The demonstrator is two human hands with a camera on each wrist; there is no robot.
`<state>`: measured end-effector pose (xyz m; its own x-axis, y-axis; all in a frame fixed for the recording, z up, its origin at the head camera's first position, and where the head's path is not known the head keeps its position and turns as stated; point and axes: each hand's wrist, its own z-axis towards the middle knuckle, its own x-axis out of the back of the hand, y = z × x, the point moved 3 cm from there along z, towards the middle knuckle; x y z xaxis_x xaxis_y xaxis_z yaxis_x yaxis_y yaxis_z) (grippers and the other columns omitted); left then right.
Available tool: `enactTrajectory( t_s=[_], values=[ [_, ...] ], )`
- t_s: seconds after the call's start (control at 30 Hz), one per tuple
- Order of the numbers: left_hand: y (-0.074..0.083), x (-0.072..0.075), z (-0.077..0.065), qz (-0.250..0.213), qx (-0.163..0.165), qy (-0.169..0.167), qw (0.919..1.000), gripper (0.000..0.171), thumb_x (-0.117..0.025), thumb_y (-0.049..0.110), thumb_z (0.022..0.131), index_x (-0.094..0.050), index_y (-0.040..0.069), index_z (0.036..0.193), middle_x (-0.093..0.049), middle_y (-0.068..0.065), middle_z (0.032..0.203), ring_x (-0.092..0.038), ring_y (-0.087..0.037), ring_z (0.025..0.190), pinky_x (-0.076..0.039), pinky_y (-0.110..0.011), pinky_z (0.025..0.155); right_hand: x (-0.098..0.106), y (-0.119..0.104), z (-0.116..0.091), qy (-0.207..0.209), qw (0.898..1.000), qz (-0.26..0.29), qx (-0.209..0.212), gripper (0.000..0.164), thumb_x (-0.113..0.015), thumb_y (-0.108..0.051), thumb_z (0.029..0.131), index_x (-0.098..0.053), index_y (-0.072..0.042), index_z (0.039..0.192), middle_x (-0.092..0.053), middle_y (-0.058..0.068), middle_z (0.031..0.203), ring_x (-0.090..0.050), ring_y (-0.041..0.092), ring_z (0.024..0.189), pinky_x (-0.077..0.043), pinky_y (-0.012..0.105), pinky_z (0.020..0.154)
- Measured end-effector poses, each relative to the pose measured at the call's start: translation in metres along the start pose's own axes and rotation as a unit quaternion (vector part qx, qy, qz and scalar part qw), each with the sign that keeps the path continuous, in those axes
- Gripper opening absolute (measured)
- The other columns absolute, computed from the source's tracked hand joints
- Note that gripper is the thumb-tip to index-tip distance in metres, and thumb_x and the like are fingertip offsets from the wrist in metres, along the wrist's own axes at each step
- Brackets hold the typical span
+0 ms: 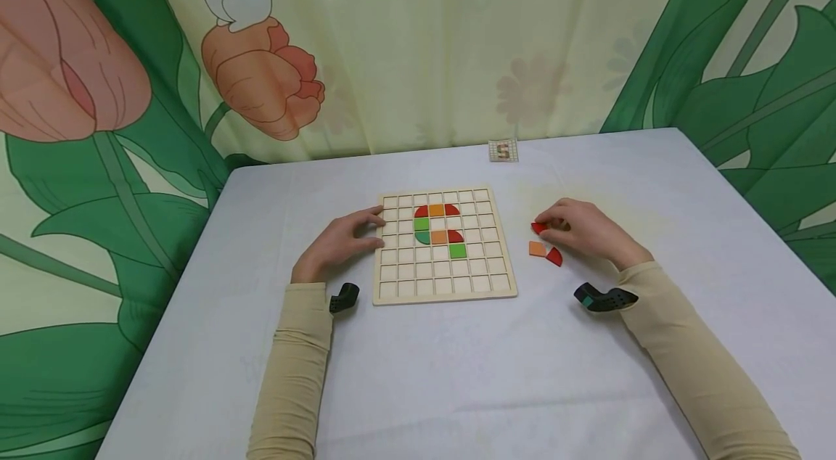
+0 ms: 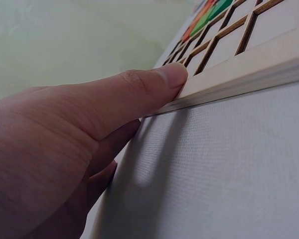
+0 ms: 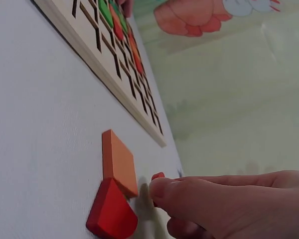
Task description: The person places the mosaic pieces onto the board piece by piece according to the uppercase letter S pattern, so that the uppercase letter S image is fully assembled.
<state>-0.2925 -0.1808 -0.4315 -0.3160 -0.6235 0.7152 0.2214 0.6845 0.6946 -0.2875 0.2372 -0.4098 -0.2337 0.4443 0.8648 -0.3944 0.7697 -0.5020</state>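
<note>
A wooden grid board (image 1: 446, 298) lies on the table with red, orange and green pieces in several of its squares. At its left edge rests my left hand (image 1: 339, 236), fingers and thumb spread apart along the rim. In the left wrist view the thumb (image 2: 157, 82) presses on the board's rim. Right of the board, my right hand (image 1: 583, 229) pinches a small red piece (image 1: 538, 227), mostly hidden by the fingers in the right wrist view. Just nearer than that hand lie an orange square piece (image 3: 120, 162) and a red quarter-circle piece (image 3: 112, 211), touching each other.
A small card (image 1: 503, 151) with a grid pattern lies at the table's back edge. White cloth covers the table (image 1: 418, 373). Behind it hangs a printed curtain (image 1: 418, 46) with flowers and a rabbit. Both wrists wear black devices (image 1: 604, 298).
</note>
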Motion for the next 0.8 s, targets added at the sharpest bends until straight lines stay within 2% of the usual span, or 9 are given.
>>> enactTrajectory(
  t_s=[0.17, 0.3, 0.47, 0.67, 0.8],
  values=[
    [0.000, 0.000, 0.000, 0.002, 0.001, 0.000, 1.0000, 0.038, -0.073, 0.028, 0.090, -0.063, 0.014, 0.123, -0.039, 0.006, 0.153, -0.027, -0.018, 0.145, -0.022, -0.041, 0.118, -0.008, -0.023, 0.004, 0.011, 1.000, 0.005, 0.013, 0.026, -0.069, -0.011, 0.089, -0.069, -0.001, 0.113, -0.063, 0.007, 0.098, -0.056, 0.020, 0.086, -0.050, 0.033, 0.071],
    [0.000, 0.000, 0.000, 0.004, 0.000, 0.002, 1.0000, 0.038, -0.073, 0.028, 0.089, -0.064, 0.014, 0.123, -0.040, 0.006, 0.153, -0.028, -0.018, 0.145, -0.023, -0.040, 0.118, -0.019, -0.049, 0.008, 0.013, 0.998, 0.002, 0.064, 0.024, -0.074, -0.012, 0.087, -0.071, -0.003, 0.109, -0.064, 0.004, 0.097, -0.057, 0.018, 0.085, -0.051, 0.032, 0.071],
    [0.002, 0.000, 0.000, 0.000, -0.002, 0.002, 1.0000, 0.038, -0.074, 0.028, 0.089, -0.064, 0.014, 0.123, -0.040, 0.006, 0.153, -0.028, -0.019, 0.145, -0.023, -0.041, 0.118, -0.034, -0.081, 0.012, -0.009, 0.992, -0.001, 0.126, 0.022, -0.076, -0.015, 0.086, -0.073, -0.007, 0.106, -0.064, 0.002, 0.097, -0.056, 0.016, 0.086, -0.050, 0.033, 0.074],
    [0.000, -0.001, 0.001, 0.004, -0.001, 0.000, 1.0000, 0.038, -0.073, 0.028, 0.089, -0.064, 0.013, 0.123, -0.040, 0.005, 0.153, -0.028, -0.019, 0.145, -0.023, -0.041, 0.118, -0.048, -0.106, 0.017, -0.031, 0.984, -0.026, 0.173, 0.020, -0.076, -0.018, 0.086, -0.073, -0.007, 0.102, -0.065, 0.000, 0.094, -0.057, 0.015, 0.082, -0.051, 0.030, 0.074],
    [-0.001, 0.000, 0.001, 0.009, -0.003, 0.000, 1.0000, 0.038, -0.073, 0.028, 0.089, -0.064, 0.013, 0.123, -0.040, 0.005, 0.153, -0.028, -0.018, 0.144, -0.023, -0.041, 0.118, -0.056, -0.115, 0.020, -0.036, 0.980, -0.039, 0.192, 0.017, -0.077, -0.019, 0.085, -0.073, -0.008, 0.097, -0.065, 0.000, 0.090, -0.055, 0.014, 0.078, -0.050, 0.029, 0.073]
  ],
)
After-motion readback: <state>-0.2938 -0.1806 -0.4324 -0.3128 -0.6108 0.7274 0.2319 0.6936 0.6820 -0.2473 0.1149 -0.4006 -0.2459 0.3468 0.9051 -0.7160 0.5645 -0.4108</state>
